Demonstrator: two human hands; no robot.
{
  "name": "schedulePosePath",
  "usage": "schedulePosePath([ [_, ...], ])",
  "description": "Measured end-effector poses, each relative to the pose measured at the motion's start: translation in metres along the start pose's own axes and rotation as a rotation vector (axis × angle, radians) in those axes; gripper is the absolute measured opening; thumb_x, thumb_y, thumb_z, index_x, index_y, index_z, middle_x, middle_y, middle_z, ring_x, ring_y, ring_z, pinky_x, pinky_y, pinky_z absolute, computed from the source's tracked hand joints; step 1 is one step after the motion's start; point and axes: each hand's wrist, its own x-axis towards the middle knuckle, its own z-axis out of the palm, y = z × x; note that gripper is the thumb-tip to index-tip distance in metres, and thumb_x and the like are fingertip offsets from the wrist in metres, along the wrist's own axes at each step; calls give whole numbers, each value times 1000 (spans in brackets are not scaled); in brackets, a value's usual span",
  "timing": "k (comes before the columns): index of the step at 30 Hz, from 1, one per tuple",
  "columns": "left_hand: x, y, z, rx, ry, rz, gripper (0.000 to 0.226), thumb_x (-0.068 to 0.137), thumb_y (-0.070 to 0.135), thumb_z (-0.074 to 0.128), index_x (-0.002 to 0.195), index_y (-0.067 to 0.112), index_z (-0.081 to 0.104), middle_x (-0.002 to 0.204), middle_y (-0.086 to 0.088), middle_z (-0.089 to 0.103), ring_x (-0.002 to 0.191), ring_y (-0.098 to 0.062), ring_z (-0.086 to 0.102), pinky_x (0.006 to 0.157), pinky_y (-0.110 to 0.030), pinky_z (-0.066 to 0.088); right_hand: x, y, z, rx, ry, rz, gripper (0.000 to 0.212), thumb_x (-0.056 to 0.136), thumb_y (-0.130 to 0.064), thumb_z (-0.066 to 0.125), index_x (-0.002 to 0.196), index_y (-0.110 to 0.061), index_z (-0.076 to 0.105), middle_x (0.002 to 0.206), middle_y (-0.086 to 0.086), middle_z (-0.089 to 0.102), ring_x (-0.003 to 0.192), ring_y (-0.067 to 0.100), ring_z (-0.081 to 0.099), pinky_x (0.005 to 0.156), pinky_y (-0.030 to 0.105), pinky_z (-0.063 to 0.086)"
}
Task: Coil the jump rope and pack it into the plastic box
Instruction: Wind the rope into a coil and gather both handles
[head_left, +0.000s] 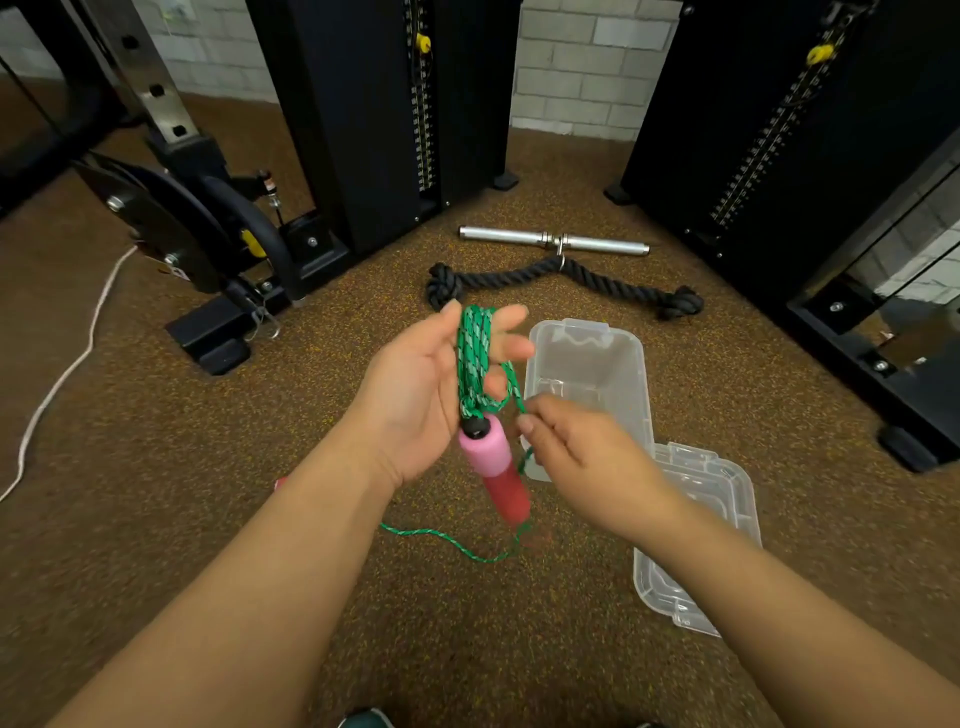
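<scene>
Both bare forearms enter from the bottom edge, nearest the camera. Left hand is held palm-up with its grip released, fingers spread flat; it serves as a former, with several turns of the green jump rope looped over the fingers. The pink and red handle hangs below the palm, probably as a weight that keeps the turns taut. Right hand has its grip pinched closed on the free strand just beside the handle, apparently feeding the next turn.

Uncoiled tail trails down to the floor; a red bit by the left wrist may be the second handle, cannot tell. Coiling judged partway done.

Clear plastic box sits open on the floor just behind the right hand, its lid lying beside it under the right forearm. Path from coil to box looks unobstructed.

Further out: black tricep rope, a steel bar attachment, a white cord at left, and weight-stack machines. All well apart from the box.
</scene>
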Motion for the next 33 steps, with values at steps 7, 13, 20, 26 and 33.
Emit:
schedulePosePath([
  [7,2,-5,-2,613,188,154,39,101,32,29,128,16,52,97,-2,76,81,-18,67,81,-35,52,-5,-13,-2,-239,-50,-288,30,95,-37,38,78,-19,54,65,-11,50,68,15,54,76,31,39],
  [13,-4,-13,-3,1107,46,138,42,96,42,37,100,11,65,87,2,69,80,-10,63,82,-37,48,-3,-28,-24,245,52,-135,27,96,-25,47,74,-17,60,58,-15,54,58,-2,51,59,13,36],
  [20,-8,-4,3,1050,-50,11,22,92,39,50,87,19,59,70,2,49,66,-15,49,63,-33,43,4,-14,-36,587,-4,231,35,95,-38,43,72,-19,61,73,10,45,69,19,40,71,35,37],
  [26,-6,5,-8,940,177,153,24,96,37,46,82,22,57,57,11,46,60,-11,48,66,-29,40,3,2,-55,658,-156,248,27,95,-25,48,92,-23,74,73,1,60,70,11,53,74,23,46],
  [33,3,8,-17,794,310,225,23,87,40,47,73,23,55,42,13,42,54,-15,44,74,-40,40,1,13,-50,194,-150,341,6,79,-21,72,82,-25,75,74,-7,72,68,6,63,71,24,48],
])
